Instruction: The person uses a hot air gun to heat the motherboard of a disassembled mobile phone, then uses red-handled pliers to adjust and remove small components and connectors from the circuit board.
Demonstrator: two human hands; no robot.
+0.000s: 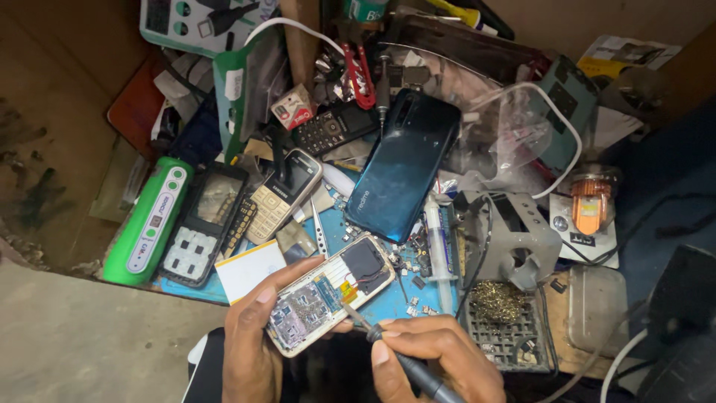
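**Opened phone held low over a crowded repair desk**

Cluttered from edge to edge, the desk (186, 289) carries a blue work mat under loose screws, small parts and several handsets. Nearest the viewer, the left hand (250, 351) cradles an opened phone (330, 292) just above the front edge of the desk, back cover off, circuit board and a small speaker patch exposed. Its grip is a pinch along the two long sides of the frame, thumb on the near edge, fingers under and behind. The right hand (440, 354) is closed round a dark soldering iron (395, 357) like a pen, its tip touching the lower end of the board.

The phone looks light and stiff, but the bare board is fragile: thin wires and tiny parts would tear or lift under a careless finger. Holding by the plastic rim, as the left hand does, seems the safe place; the smooth frame could slip if squeezed loosely.

Beyond it lie a dark blue smartphone (403, 166), a gold keypad phone (282, 195), a green power bank (148, 221), a syringe (436, 242) and a grey iron stand (514, 239) with brass wool
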